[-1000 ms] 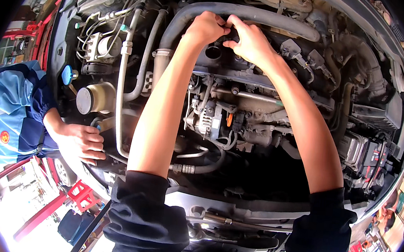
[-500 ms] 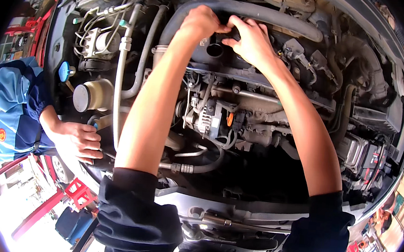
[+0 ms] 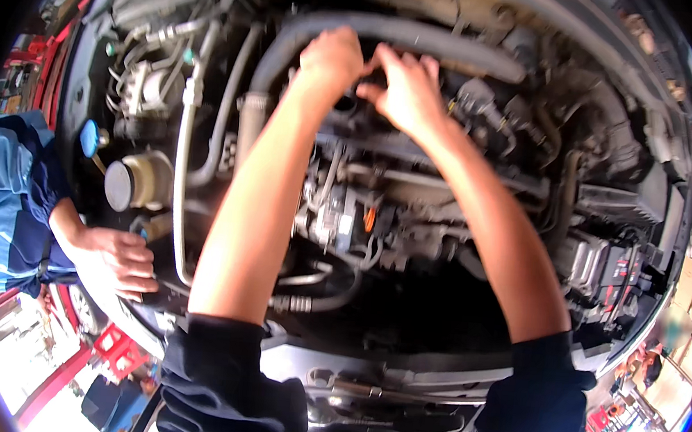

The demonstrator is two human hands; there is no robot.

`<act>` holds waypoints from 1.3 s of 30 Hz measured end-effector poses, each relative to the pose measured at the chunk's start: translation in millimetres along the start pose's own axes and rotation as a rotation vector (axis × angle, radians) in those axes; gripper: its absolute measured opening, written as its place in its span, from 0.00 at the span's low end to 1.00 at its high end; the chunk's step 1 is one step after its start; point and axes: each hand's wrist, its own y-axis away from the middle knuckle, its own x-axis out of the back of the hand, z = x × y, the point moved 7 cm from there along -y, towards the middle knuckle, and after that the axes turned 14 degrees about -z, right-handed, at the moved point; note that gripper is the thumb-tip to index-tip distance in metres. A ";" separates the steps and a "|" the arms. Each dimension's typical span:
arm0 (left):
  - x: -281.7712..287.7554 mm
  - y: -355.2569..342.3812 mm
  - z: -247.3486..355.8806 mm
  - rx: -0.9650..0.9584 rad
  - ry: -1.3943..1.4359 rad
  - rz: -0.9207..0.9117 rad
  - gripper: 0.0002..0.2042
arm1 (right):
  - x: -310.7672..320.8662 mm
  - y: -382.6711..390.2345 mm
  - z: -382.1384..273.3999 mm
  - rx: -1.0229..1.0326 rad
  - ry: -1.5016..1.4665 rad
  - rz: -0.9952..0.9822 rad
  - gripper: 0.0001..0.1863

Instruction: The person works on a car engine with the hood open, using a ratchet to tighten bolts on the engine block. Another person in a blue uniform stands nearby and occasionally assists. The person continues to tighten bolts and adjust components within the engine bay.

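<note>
My left hand [image 3: 329, 57] is closed, its fingers curled just below the large grey curved hose [image 3: 451, 46] at the back of the engine. What lies inside them is hidden. My right hand [image 3: 398, 89] is beside it, blurred, with fingers bent and thumb apart from the index finger, whose tip is close to the left hand's fingers. Both are over the dark engine top, where a round opening [image 3: 343, 104] shows below them. Ignition coils with connectors [image 3: 475, 100] are to the right of my right hand.
A co-worker's hand [image 3: 116, 262] and blue sleeve rest at the left edge of the engine bay, near a round reservoir [image 3: 139, 181] and a blue cap [image 3: 89, 138]. A battery [image 3: 620, 277] is at the right. Red workshop equipment [image 3: 112, 344] stands beyond the car.
The view has shifted, so the engine sits lower and further left in the picture, now blurred. My hands remain at the same area below the hose, the left slightly further left.
</note>
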 end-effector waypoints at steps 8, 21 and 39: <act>15.9 30.4 14.0 0.046 -0.040 -0.085 0.22 | 40.6 73.3 -40.7 0.115 -0.169 0.156 0.20; 221.7 -5.6 84.1 0.207 0.113 0.299 0.24 | 107.6 295.2 -48.0 -0.096 -0.189 0.060 0.12; 111.9 87.8 38.1 -0.308 0.620 0.238 0.08 | 94.8 322.6 -33.5 -0.223 -0.395 0.114 0.10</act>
